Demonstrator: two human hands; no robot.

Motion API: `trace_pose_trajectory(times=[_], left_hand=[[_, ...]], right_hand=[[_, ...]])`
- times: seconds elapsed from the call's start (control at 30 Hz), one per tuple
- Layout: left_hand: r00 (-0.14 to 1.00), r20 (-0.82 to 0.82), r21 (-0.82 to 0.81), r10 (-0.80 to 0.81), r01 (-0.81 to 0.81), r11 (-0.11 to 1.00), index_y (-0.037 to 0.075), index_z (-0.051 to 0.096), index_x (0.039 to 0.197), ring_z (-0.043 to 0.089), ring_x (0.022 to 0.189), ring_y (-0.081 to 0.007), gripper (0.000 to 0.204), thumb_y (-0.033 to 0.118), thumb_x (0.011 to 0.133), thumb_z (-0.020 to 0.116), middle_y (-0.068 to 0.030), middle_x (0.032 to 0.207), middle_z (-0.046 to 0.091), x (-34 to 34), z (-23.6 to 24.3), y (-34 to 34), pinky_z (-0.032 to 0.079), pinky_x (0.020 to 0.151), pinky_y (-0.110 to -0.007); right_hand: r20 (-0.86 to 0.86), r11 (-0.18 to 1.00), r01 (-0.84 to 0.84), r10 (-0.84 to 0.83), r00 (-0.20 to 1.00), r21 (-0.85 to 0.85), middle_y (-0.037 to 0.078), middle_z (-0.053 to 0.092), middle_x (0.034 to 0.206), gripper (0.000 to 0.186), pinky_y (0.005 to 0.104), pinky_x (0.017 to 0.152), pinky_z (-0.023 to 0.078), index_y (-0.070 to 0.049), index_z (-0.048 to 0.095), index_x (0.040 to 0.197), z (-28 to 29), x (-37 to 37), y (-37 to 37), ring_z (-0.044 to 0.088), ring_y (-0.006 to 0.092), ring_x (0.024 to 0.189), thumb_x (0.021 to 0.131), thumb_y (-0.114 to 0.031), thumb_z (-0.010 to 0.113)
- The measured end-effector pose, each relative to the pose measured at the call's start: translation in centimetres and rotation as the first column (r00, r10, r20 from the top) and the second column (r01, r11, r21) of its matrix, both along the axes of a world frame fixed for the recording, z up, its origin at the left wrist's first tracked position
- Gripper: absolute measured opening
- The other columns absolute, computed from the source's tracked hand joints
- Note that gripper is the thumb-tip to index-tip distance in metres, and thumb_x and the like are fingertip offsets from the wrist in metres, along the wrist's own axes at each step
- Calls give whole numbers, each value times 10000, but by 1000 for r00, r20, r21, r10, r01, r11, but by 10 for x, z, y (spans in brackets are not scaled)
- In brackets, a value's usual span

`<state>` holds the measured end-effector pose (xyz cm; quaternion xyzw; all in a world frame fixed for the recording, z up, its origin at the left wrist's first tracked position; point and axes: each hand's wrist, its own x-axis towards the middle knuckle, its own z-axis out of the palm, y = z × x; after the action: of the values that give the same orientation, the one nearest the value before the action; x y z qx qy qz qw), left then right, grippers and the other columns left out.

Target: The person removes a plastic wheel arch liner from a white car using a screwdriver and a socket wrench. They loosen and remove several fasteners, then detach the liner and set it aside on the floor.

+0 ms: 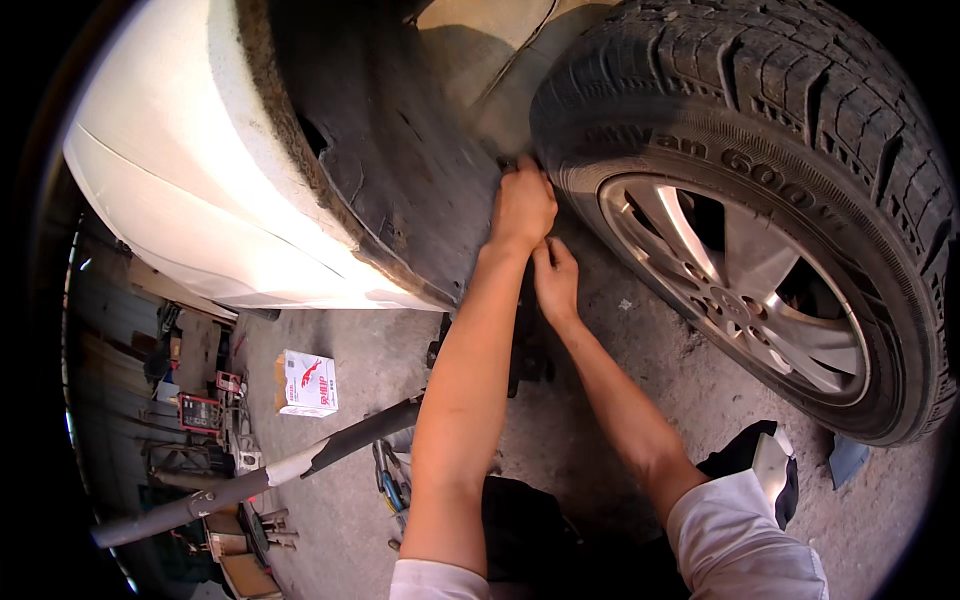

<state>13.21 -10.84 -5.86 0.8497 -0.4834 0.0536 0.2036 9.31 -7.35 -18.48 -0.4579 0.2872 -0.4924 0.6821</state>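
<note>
Left hand (pixel 525 205): fingers curled in, at the lower edge of the wheel arch, beside the tyre; a small dark part (pixel 507 163) shows at the fingertips, but whether it is gripped cannot be told
Right hand (pixel 557 278): just below the left hand, near its wrist, fingers bent; whether they close on anything is hidden
Wheel-arch liner (pixel 400 150): dark and scuffed, curving down to the left of both hands, its lower end partly behind the left forearm
Bodywork (pixel 190 180): white, at upper left, with a dirty brown edge along the liner
Tyre (pixel 640 120): black, deep-treaded, to the right of both hands, with raised lettering on its sidewall
Wheel (pixel 735 300): silver, spoked, set inside the tyre
Bar (pixel 235 490): long and dark with a pale stretch, slanting from lower left to behind the left forearm
Box (pixel 310 382): white with red print, on the concrete floor (pixel 345 345), well apart from the hands
Tools (pixel 390 487): some with blue handles, lying near the bar
Red machine (pixel 200 412): among clutter at far left
Sleeves (pixel 740 530): pale, short, on both arms
</note>
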Motion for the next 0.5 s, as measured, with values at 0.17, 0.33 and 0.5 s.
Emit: trace_pose_trajectory(times=[0.17,0.33,0.5], left_hand=[[999,2,-114,-38,38,993,-68,517,917,558,860,-492,173,96,868,485,-339,849,585,7,0,4,440,725,-511],[995,-90,-91,-47,38,995,-55,534,998,585,912,-436,204,60,832,507,-299,942,597,-1,3,-1,475,773,-465],[997,-66,-105,-51,44,993,-45,548,1021,585,919,-422,243,24,791,514,-274,941,611,4,0,-2,472,779,-445]], right_hand=[[-341,996,18,-49,939,-93,131,558,666,282,306,602,410,22,573,770,36,-13,15,509,160,615,852,-247,591],[-489,979,26,-124,864,-203,163,593,900,401,482,702,442,-36,568,912,14,-12,-9,578,401,854,894,-434,521],[-613,990,25,-104,783,-136,179,585,967,376,476,751,445,-26,577,977,12,0,-44,559,416,907,886,-389,542]])
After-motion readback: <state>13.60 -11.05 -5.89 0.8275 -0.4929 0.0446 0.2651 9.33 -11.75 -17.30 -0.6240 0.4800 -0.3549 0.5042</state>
